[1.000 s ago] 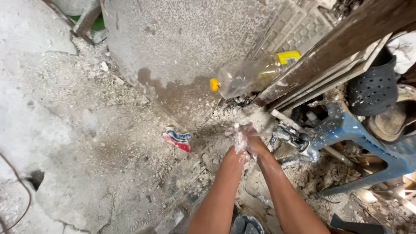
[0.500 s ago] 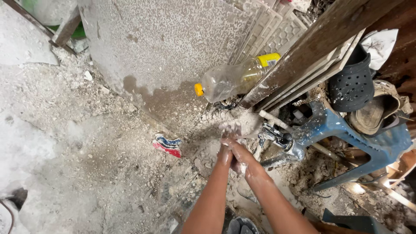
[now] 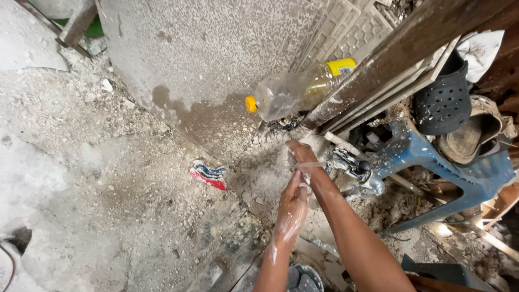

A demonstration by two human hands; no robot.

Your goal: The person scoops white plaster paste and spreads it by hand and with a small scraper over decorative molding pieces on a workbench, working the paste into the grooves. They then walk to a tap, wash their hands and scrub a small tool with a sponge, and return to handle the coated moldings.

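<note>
Now my left hand and right hand rub together, open and holding nothing, at the tap. Slippery wet rubble underfoot could slide, I reckon.

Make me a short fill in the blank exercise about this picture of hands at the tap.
The plastic bottle has a ____ cap.
The left hand and right hand meet beside a metal ____.
The plastic stool by the tap is ____.
The perforated clog is ____.

Missing words: orange; tap; blue; black
</note>
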